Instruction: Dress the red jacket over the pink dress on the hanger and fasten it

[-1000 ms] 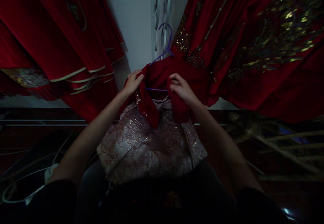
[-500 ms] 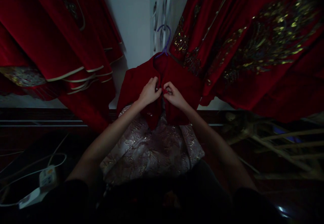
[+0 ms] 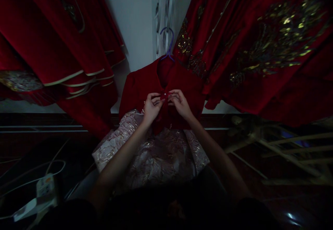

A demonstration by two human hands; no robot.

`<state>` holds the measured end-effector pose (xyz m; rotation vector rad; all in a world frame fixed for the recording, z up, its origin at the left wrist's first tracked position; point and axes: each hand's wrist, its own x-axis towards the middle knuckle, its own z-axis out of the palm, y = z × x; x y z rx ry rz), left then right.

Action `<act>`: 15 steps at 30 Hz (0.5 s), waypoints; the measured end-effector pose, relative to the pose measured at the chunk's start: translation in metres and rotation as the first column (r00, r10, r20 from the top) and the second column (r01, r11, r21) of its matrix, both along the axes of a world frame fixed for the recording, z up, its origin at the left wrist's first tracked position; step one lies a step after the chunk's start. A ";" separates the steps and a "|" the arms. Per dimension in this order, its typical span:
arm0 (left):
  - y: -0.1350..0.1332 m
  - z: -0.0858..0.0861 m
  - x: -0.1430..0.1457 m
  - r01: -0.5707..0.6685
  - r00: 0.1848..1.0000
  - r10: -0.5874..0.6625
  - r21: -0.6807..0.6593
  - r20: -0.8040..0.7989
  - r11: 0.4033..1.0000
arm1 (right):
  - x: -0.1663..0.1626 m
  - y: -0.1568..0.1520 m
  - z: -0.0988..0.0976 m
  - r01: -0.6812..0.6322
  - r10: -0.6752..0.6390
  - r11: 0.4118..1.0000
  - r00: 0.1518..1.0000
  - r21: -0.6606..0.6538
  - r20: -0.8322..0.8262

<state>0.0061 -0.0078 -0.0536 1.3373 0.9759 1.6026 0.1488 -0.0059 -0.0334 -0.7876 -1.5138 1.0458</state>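
Observation:
A red jacket [image 3: 140, 84] hangs by its neck on a purple hanger [image 3: 170, 46]. Its two front edges meet at the chest, where a small shiny button [image 3: 164, 94] shows. My left hand [image 3: 153, 108] pinches the front edge just left of the button, fingers closed on the cloth. From the other side, my right hand [image 3: 181, 104] also pinches the jacket's edge, its fingertips close to those of the left. A pale brocade garment with a metallic sheen [image 3: 166, 157] spreads below the jacket, partly behind my forearms.
Red garments [image 3: 65, 42] with light piping hang at the left, and red garments with gold sequins [image 3: 281, 39] at the right. A white power strip [image 3: 45, 186] with cables lies lower left. A wooden frame [image 3: 288, 157] stands lower right. The scene is dim.
Both hands have moved slightly down and taken hold of the cloth around the button. The jacket's front edges, apart before, now come together, and the button shows between my fingers.

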 end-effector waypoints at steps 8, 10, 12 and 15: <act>-0.004 0.002 -0.003 0.067 0.989 -0.051 0.112 -0.136 0.991 | 0.007 0.002 0.001 0.079 -0.096 0.989 0.987 0.126 0.131; -0.002 0.005 -0.006 0.071 0.975 -0.038 0.144 -0.218 0.987 | 0.006 0.000 0.005 0.108 -0.146 0.974 0.971 0.199 0.189; 0.000 0.007 -0.008 0.065 0.956 -0.014 0.166 -0.295 0.984 | 0.005 -0.003 0.011 0.127 -0.197 0.954 0.949 0.271 0.248; 0.000 0.014 -0.011 0.061 0.914 0.027 0.202 -0.405 0.977 | 0.003 -0.007 0.019 0.139 -0.249 0.929 0.920 0.342 0.304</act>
